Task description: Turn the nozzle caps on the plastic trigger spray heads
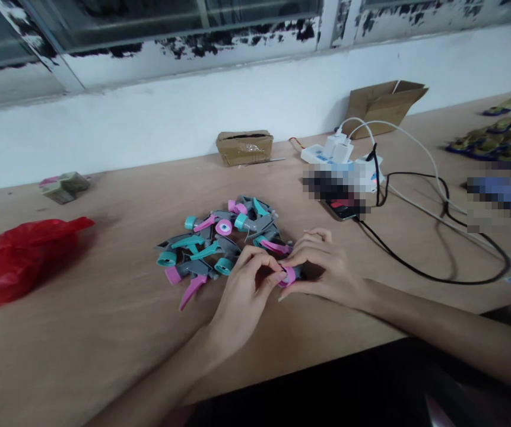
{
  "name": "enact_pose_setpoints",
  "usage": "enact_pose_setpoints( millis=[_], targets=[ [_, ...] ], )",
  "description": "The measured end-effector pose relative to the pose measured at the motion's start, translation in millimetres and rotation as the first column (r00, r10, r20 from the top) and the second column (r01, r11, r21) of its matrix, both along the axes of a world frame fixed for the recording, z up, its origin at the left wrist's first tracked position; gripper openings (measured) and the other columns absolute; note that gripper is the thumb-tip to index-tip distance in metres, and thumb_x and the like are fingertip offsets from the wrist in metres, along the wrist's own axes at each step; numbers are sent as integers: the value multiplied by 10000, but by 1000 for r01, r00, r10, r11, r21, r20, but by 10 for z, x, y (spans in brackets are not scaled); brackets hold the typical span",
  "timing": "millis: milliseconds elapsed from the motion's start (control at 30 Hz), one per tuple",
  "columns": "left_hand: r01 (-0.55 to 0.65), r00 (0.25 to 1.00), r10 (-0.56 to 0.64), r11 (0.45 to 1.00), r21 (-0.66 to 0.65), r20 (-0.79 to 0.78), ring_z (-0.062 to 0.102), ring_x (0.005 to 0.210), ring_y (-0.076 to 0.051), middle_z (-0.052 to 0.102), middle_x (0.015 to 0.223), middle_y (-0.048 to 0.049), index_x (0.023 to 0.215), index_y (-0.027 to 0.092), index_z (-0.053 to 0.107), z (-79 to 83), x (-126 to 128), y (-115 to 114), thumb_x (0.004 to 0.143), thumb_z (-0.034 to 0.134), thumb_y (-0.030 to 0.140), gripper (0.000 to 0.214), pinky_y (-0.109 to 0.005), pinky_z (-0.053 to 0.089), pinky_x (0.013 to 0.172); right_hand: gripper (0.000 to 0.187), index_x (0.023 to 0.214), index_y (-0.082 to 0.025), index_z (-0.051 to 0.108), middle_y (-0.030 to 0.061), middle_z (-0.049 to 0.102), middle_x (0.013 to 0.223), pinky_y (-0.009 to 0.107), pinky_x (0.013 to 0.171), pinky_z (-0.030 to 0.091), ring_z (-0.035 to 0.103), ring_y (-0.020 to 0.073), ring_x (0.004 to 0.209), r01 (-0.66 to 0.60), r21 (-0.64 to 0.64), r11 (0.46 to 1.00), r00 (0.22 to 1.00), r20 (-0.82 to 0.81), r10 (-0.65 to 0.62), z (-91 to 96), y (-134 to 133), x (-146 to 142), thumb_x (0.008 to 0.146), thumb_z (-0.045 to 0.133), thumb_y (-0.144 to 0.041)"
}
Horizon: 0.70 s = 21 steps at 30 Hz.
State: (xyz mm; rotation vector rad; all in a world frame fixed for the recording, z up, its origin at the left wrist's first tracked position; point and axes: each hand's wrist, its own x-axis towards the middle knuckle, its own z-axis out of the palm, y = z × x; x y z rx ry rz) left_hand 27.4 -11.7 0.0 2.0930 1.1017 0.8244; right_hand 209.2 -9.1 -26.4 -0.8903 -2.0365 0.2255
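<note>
My right hand [329,267] is closed around a grey spray trigger head with a pink collar [288,276], low over the wooden table. The collar's open end faces left, toward my other hand. Thumb and forefinger of my left hand [246,284] are pinched together at that opening; whatever is between the fingertips is too small to make out. Just beyond both hands lies a pile of similar spray trigger heads [215,248], grey with pink or turquoise collars and levers. My fingers partly hide the held one.
A red plastic bag [28,255] and a small block-like bundle [64,187] lie left. Cardboard boxes [245,148] stand by the wall. A white power strip [315,155], a phone [343,210] and a looping black cable [415,274] occupy the right. Gold-and-blue pieces [500,139] are heaped far right.
</note>
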Motion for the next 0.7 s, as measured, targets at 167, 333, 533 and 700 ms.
enact_pose_setpoints(
  millis=[167,333,533,700],
  targets=[
    [-44,999,44,996,79,8,513,870,-162,494,906,-21,779,191,531,2,21,-42,854,478,142,104,-324,440,793,313,829,-221,594,-30,666,748,361,850,324,601,130,727,-1,-16,1000,999,-48,0,-12,1,-10,653,709,-453],
    [-45,999,46,995,91,-10,499,905,-168,469,940,-27,798,195,507,-19,40,-77,863,458,122,109,-335,428,826,307,823,-219,590,-29,674,772,349,807,322,587,139,766,2,-28,1000,999,-54,-4,3,-26,-11,639,731,-421],
    [-65,998,67,996,55,-22,495,901,-150,462,947,-20,821,193,504,28,-42,4,889,441,175,94,-313,424,833,249,812,-211,596,-24,683,809,351,832,295,591,142,808,8,-34,999,999,36,-7,15,-33,42,694,695,-408],
    [-89,996,91,986,143,-8,504,887,-138,456,957,-16,852,204,525,44,-64,0,882,469,181,68,-280,448,791,303,829,-210,609,-24,684,773,346,814,314,590,138,761,13,-66,998,999,-32,-16,45,-40,29,642,729,-416]
  ],
)
